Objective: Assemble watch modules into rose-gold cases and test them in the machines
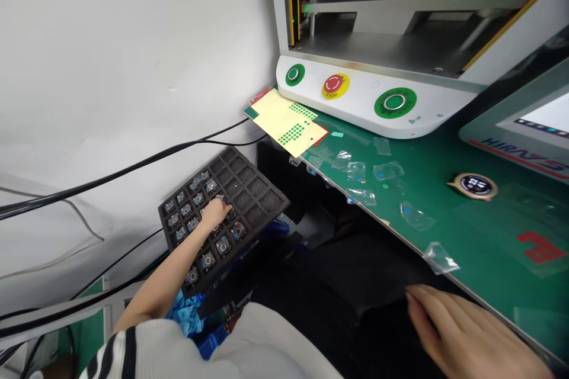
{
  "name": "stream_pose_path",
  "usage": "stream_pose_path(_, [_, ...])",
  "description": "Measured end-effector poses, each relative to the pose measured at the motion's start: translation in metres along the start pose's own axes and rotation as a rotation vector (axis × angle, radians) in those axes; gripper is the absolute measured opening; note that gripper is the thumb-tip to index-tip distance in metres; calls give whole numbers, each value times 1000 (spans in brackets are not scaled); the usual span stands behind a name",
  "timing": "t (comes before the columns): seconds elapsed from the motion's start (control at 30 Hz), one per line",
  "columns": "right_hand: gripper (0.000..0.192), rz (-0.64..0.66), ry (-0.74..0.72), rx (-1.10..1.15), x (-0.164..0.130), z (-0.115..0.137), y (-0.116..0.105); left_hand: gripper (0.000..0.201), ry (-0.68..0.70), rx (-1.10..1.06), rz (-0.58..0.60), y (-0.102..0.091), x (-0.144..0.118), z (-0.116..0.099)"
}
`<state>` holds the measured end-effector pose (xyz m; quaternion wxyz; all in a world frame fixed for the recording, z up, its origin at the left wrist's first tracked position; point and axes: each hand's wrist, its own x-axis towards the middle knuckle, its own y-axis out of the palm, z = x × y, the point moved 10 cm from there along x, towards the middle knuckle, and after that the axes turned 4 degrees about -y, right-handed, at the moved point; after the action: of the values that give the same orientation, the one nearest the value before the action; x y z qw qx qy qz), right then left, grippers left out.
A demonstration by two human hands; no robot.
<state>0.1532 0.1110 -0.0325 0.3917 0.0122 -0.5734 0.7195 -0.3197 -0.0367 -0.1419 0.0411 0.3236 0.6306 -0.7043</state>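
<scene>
A black foam tray (260, 216) with square pockets lies tilted at the left, below the bench. Several small modules with round centres and blue dots, such as one module (208, 260), sit in its pockets. My left hand (216, 213) reaches into the middle of the tray. Its fingers are bent and pressed together at a pocket, on a small module that they mostly cover. At the lower right, my right hand (471, 331) hangs by the bench's front edge with its fingers stretched out. It holds nothing that I can see; a clear film piece (440, 257) lies nearby.
Several clear film scraps (415, 216) and a watch (472, 186) lie on the green bench (427, 166). Yellow sheets with green dots (288, 121) overhang its left corner. Behind stands a press with a stop button (334, 86). Black cables (133, 169) cross above the tray.
</scene>
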Motion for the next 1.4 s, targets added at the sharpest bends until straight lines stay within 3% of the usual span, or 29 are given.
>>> stream_pose_path(0.07, [27, 33, -128, -7, 8, 28, 15, 31, -11, -39, 15, 1, 4, 2])
stream_pose_path(0.13, [26, 87, -167, 42, 10, 52, 40, 30, -11, -88, 35, 3, 8, 5])
stream_pose_path(0.3, [27, 308, -145, 214, 28, 118, 134, 30, 31, -199, 63, 9, 15, 11])
stream_pose_path(0.43, [10, 552, -115, 354, 67, 168, 201, 28, 89, -292, 74, 11, 17, 19])
stream_pose_path(0.53, [15, 706, -30, 418, 93, 187, 234, 27, 130, -379, 83, 12, 16, 24])
stream_pose_path(0.63, [24, 837, 118, 404, 106, 186, 258, 27, 165, -470, 98, 15, 16, 26])
stream_pose_path(0.83, [27, 1021, 304, 359, 116, 182, 283, 26, 194, -614, 86, 19, 23, 26])
stream_pose_path(1.03, [29, 1083, 393, 412, 126, 183, 298, 24, 203, -659, 12, 4, 21, 25])
stream_pose_path(1.23, [27, 991, 396, 632, 129, 185, 292, 21, 238, -713, -29, -19, 2, 13])
stream_pose_path(1.4, [21, 818, 372, 968, 122, 198, 267, 38, 358, -812, -5, -47, -26, -29])
